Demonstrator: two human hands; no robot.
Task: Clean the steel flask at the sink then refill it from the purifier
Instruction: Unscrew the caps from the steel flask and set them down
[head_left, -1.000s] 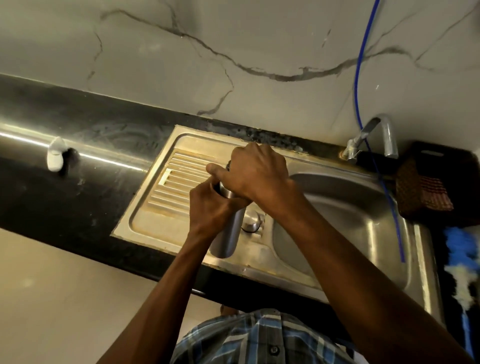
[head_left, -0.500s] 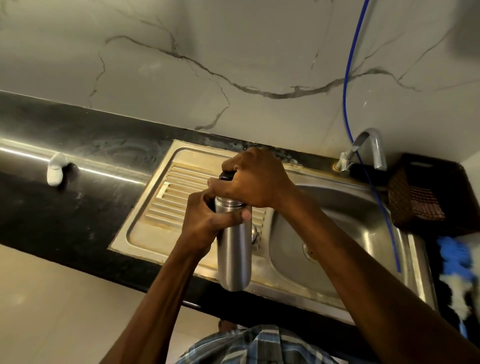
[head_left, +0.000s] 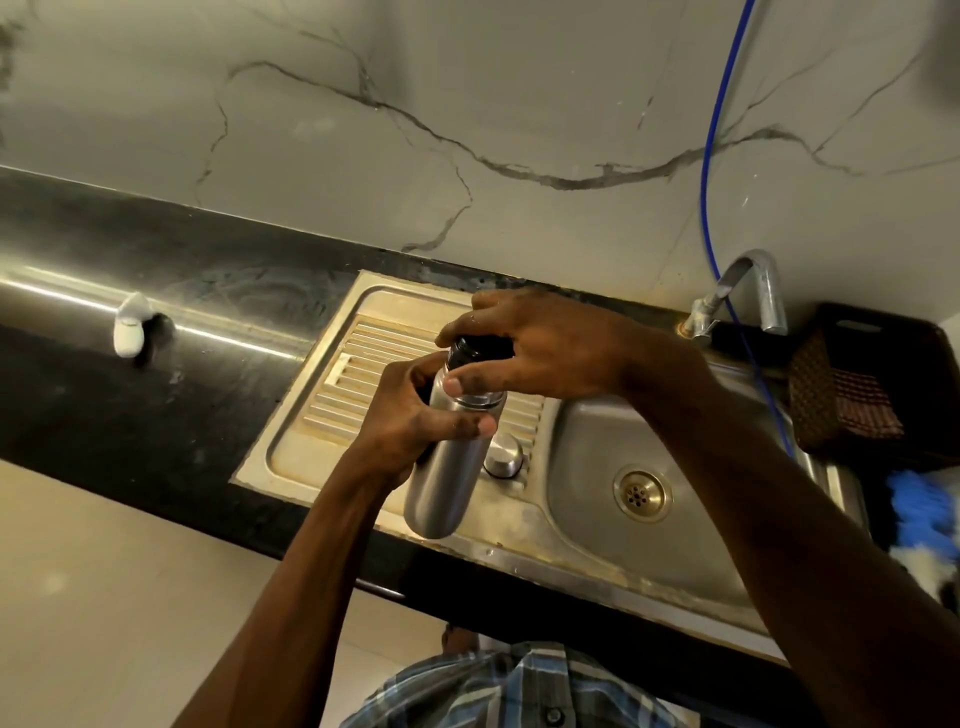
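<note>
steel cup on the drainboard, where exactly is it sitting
In the head view the steel cup stands upside down on the drainboard, by the basin's left edge, just right of the flask held in the left hand.

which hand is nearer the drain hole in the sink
Right. The right hand grips the flask's black cap, up and left of the drain; the left hand holds the flask body farther left.
</note>
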